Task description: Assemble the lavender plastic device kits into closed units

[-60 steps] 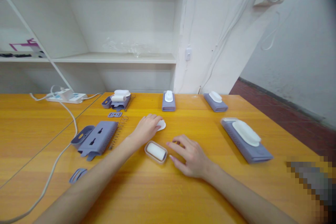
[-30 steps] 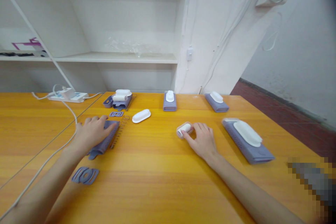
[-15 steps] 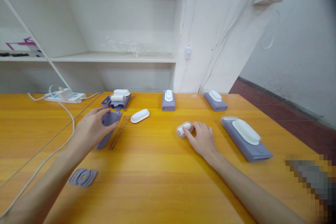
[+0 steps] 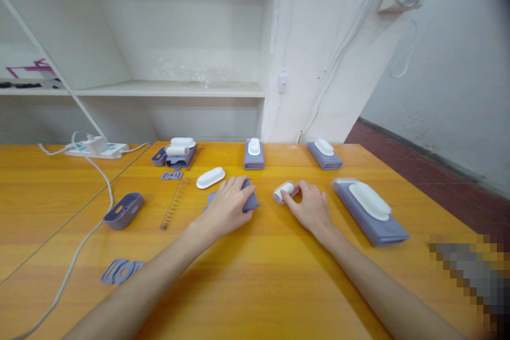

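My left hand [image 4: 229, 204] is closed around a purple-grey plastic housing [image 4: 251, 202], held low over the middle of the table; the palm hides much of it. To the right, my right hand [image 4: 311, 205] pinches a small clear plastic piece with a white cylinder [image 4: 286, 191] in it. Just behind the left hand lies a white oval cover [image 4: 211, 177]. A metal coil spring [image 4: 174, 204] rests left of it, and an open purple-grey oval cup [image 4: 124, 211] stands farther left. Flat purple-grey cut-out plates [image 4: 121, 271] lie near the left forearm, which partly covers them.
A larger purple-grey unit with a white top [image 4: 370, 212] lies on the right. Similar units [image 4: 254, 154] stand along the back edge, one with loose parts around it. A white power strip [image 4: 95, 147] and its cable [image 4: 75, 260] occupy the left side of the wooden table.
My left hand has carried the purple-grey housing rightward to the middle, uncovering the oval cup and a small plate. My right hand, still on the clear piece, has shifted only slightly.
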`<action>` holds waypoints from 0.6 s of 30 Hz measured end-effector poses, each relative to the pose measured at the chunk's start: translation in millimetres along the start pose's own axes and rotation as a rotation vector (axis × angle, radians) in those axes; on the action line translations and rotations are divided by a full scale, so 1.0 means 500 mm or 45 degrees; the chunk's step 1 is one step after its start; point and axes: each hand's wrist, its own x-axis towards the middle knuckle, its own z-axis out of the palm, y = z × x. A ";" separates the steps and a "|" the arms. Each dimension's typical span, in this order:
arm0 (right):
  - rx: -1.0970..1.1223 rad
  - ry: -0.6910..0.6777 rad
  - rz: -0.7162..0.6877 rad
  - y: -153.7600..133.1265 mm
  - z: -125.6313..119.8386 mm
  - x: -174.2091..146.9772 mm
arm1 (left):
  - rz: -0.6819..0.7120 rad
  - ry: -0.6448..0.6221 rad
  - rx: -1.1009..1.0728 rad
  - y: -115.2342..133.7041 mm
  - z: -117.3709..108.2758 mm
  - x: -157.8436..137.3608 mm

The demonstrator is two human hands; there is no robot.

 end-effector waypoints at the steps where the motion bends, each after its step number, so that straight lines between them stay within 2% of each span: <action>1: 0.011 0.004 0.004 0.000 0.000 0.000 | 0.014 -0.027 -0.017 0.001 0.011 0.009; 8: 0.178 -0.064 -0.019 -0.003 0.000 0.002 | 0.022 -0.145 -0.149 -0.001 0.049 0.045; 15: 0.457 -0.208 0.017 -0.004 0.015 0.006 | -0.029 -0.065 -0.069 0.044 0.074 0.060; 18: 0.658 -0.185 0.033 -0.007 0.022 0.007 | -0.002 -0.035 -0.040 0.055 0.080 0.060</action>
